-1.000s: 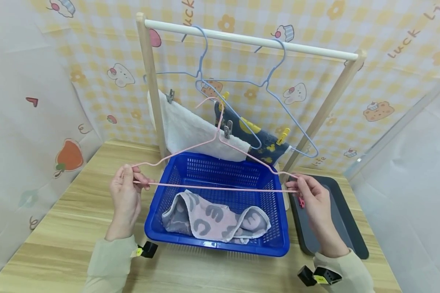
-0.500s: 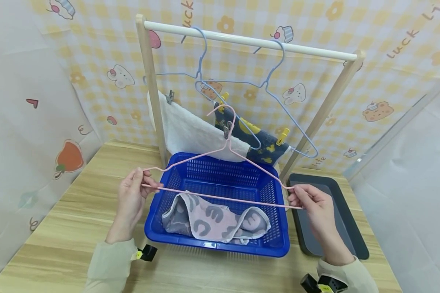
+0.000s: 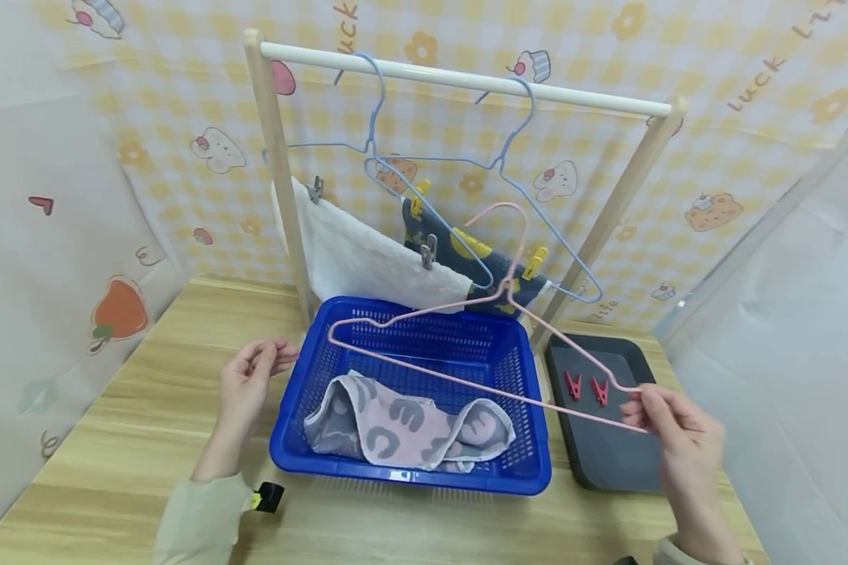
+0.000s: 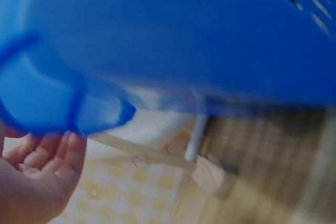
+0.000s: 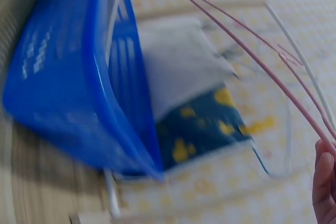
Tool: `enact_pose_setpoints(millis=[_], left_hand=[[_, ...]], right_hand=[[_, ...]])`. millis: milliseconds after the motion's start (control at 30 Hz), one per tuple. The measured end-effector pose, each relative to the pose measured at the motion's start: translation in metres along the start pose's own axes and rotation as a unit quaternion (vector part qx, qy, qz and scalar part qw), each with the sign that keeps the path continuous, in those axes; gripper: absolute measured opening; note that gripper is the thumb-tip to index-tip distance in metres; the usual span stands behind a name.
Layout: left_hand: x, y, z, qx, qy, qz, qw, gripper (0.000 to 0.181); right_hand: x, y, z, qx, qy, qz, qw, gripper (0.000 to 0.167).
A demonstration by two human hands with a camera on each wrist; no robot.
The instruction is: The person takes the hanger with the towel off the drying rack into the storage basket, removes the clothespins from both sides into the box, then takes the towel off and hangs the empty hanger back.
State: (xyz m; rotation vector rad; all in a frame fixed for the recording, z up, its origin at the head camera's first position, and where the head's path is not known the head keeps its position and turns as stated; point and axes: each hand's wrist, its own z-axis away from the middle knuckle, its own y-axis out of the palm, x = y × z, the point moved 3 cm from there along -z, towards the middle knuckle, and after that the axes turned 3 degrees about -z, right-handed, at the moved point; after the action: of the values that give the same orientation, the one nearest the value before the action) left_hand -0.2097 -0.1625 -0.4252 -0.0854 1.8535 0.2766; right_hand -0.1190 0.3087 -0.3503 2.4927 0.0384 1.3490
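Pink wire hanger [image 3: 506, 289] slants above the blue plastic basket [image 3: 466, 481], its right end pinched by the right hand [image 3: 684, 431], whose fingers hide that corner. Beside the basket's left rim, the left hand [image 3: 249, 380] has loosely bent fingers and holds nothing. "Luck" and "life" read on the checked backdrop [image 3: 756, 157]; the white rail [image 3: 431, 74] crosses one "luck", and lettering at top right is cut off. The right hand covers part of the grey tray [image 3: 608, 447]. Both wrist views are blurred.
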Motion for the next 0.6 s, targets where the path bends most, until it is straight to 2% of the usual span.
enact_pose_setpoints(millis=[100, 133, 267, 333, 433, 467, 600], left_hand=[[0.009, -0.006, 0.000, -0.004, -0.029, -0.081, 0.9963, 0.022], [0.011, -0.007, 0.000, 0.005, -0.041, -0.106, 0.9936, 0.024], [0.023, -0.010, 0.002, 0.055, -0.104, -0.167, 0.9790, 0.033], [0.028, -0.011, 0.003, 0.072, -0.132, -0.182, 0.9716, 0.037], [0.033, -0.013, 0.004, 0.076, -0.163, -0.196, 0.9641, 0.040], [0.035, -0.013, 0.004, 0.075, -0.168, -0.196, 0.9633, 0.040], [0.037, -0.011, 0.005, 0.073, -0.173, -0.179, 0.9659, 0.043]], right_hand=[[0.012, -0.021, 0.003, -0.014, -0.047, -0.044, 0.9978, 0.021], [0.016, -0.028, 0.005, -0.014, -0.063, -0.071, 0.9954, 0.020], [0.030, -0.059, 0.012, -0.022, -0.110, -0.098, 0.9888, 0.020], [0.034, -0.072, 0.016, -0.033, -0.118, -0.102, 0.9873, 0.019], [0.039, -0.089, 0.022, -0.054, -0.119, -0.084, 0.9878, 0.018], [0.041, -0.094, 0.024, -0.066, -0.121, -0.064, 0.9884, 0.017], [0.046, -0.116, 0.032, -0.086, -0.133, -0.043, 0.9864, 0.017]])
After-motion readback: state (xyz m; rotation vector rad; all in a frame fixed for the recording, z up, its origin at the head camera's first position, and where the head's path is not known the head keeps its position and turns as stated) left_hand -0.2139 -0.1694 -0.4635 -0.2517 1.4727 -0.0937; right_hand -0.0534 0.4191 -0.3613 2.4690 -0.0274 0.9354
